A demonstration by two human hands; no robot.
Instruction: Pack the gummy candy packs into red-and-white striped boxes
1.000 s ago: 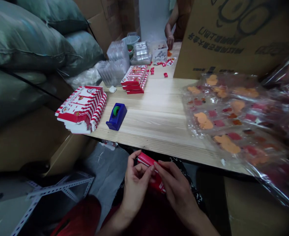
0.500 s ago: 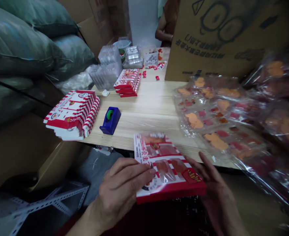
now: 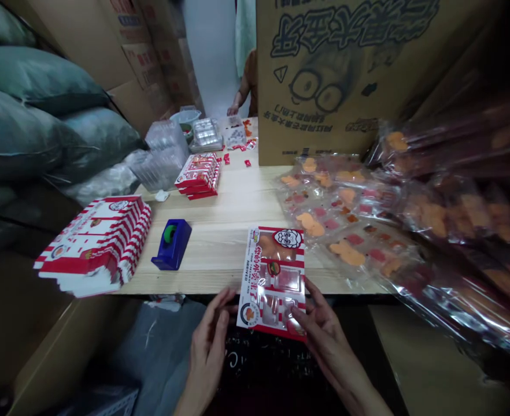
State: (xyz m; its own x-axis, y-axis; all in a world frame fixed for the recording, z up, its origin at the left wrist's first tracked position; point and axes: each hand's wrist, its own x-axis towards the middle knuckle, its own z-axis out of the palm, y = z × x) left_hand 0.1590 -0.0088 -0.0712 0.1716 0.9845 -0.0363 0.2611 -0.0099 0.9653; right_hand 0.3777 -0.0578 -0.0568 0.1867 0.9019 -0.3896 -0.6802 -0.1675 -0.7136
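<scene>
A red-and-white striped candy box with clear windows tilts up over the table's front edge. Its windows show orange and pinkish pieces inside. My right hand grips its lower right side, thumb on the front and fingers at the edge and behind. Left of the box, my left hand holds nothing; its fingers are apart, close to the box's lower left edge. Nearest on the table is a blue tape dispenser with a green core. A stack of flat striped cartons lies at the left.
Several finished-looking boxes are stacked farther back, beside clear plastic trays. Clear bags of gummy pieces spread over the right side. A large cardboard box stands behind them. At the far end a person's arm shows. Stuffed sacks pile up at left.
The box has turned more upright, its front now facing me. My left hand has come off its front and moved aside; my right hand has closed on its right edge. The view has shifted.
</scene>
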